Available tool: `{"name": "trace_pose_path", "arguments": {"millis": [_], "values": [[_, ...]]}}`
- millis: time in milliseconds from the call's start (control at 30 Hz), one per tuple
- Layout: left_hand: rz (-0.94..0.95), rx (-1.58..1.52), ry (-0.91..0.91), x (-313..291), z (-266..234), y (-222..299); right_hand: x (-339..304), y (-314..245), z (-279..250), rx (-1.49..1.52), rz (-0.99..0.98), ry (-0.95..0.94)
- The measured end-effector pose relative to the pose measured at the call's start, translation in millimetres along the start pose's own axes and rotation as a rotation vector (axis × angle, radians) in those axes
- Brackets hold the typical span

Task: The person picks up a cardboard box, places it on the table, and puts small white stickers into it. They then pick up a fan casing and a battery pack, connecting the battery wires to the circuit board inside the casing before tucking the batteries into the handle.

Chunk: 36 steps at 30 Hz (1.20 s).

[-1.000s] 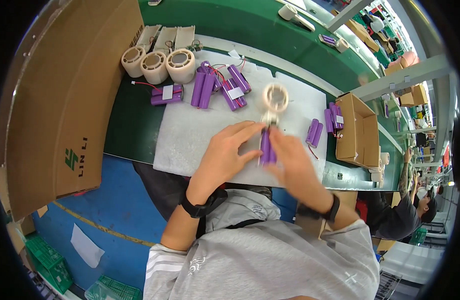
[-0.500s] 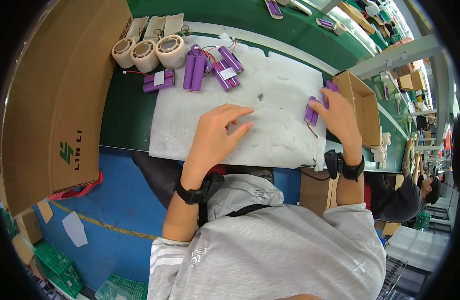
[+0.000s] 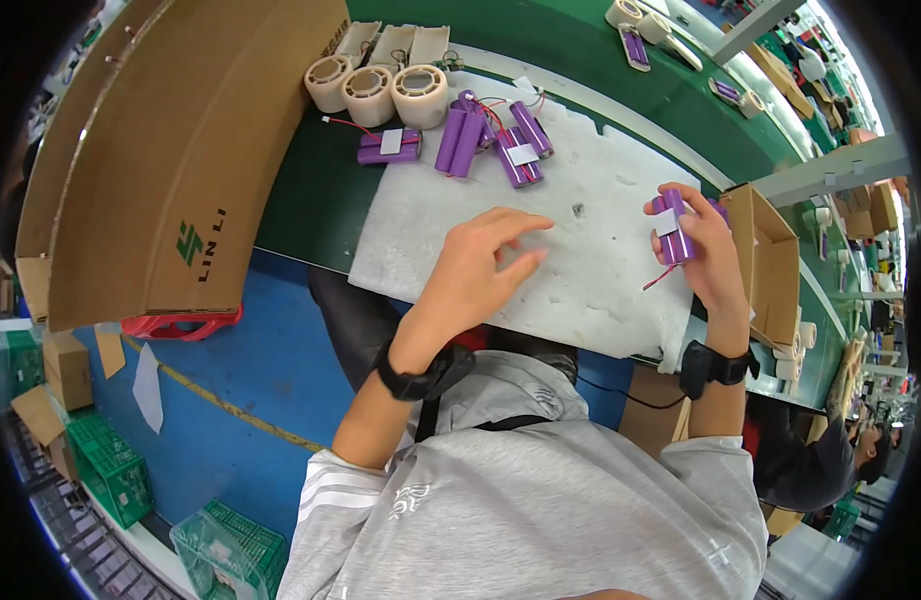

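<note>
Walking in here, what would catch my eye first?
Probably the big brown cardboard box, looming at the left. Next, the purple twin-cylinder pack with a white patch, in the right hand. Then three round cream plastic housings, lined up just right of the box.

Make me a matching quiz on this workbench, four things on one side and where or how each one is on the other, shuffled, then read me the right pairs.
1. Left hand
2. Right hand
3. Three cream round plastic housings
4. Small open brown cardboard box

A. On the bench, just right of the white rectangular foam-like sheet
B. Gripping a purple twin-cylinder battery pack with a white label
C. In a row at the bench's far left
D. Holding nothing, thumb and fingers apart

Right pairs: 1-D, 2-B, 3-C, 4-A.
</note>
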<state>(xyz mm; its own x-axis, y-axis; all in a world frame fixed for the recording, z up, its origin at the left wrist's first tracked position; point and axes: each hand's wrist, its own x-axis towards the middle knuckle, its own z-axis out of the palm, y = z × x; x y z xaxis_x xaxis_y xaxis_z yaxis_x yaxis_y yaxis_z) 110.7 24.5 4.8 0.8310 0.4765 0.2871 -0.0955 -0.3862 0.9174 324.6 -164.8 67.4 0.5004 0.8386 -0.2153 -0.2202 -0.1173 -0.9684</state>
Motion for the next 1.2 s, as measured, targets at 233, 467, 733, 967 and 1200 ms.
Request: {"name": "trace_pose_path", "arguments": {"millis": [233, 467, 733, 967, 1200], "values": [[-0.106, 0.286, 0.059, 29, -66, 52, 32, 40, 3, 0.304, 0.026, -0.025], [-0.173, 1.107, 0.289, 111, -69, 9, 42, 63, -9, 0.352, -0.056, -0.071], [-0.223, 1.079, 0.201, 126, -79, -10, 40, 58, 2, 0.340, -0.063, -0.049], [-0.102, 0.785, 0.237, 118, -86, 11, 36, 62, -10, 0.358, -0.061, -0.085], [0.225, 0.352, -0.288, 92, -44, 59, 26, 42, -2, 0.379, 0.144, 0.034]]}}
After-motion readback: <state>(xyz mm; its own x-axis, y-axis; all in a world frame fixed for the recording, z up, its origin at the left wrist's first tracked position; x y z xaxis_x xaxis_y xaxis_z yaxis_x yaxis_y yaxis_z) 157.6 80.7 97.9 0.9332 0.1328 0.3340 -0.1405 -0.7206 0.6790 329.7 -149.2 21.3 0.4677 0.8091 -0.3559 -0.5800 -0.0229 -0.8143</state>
